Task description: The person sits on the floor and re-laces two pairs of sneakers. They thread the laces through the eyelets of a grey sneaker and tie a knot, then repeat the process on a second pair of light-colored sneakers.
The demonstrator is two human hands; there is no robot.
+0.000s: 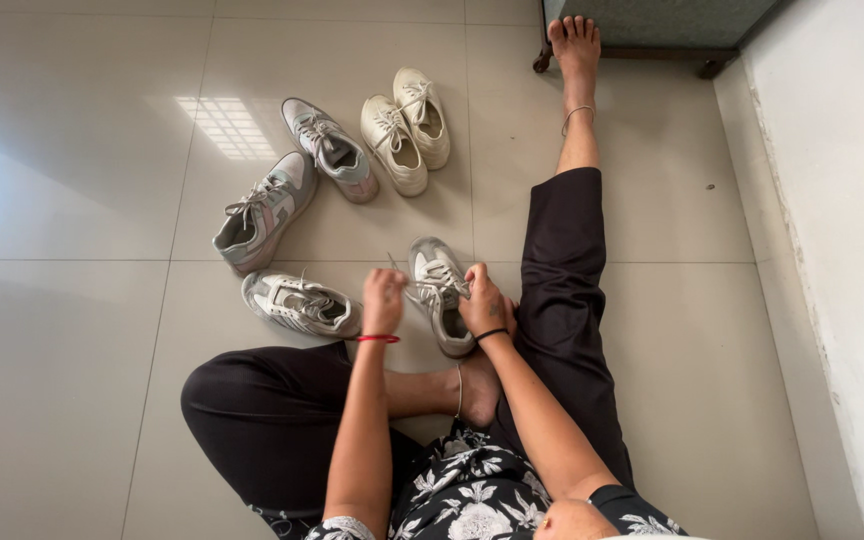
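Grey-white sneaker (pixel 439 293) looks light, soft upper, floppy laces. Left hand (pixel 383 300) and right hand (pixel 482 300) both w/ fingers pinching the laces; best grip probably heel/sides.

No packages, labels, signs or screens are showing anywhere in the head view.
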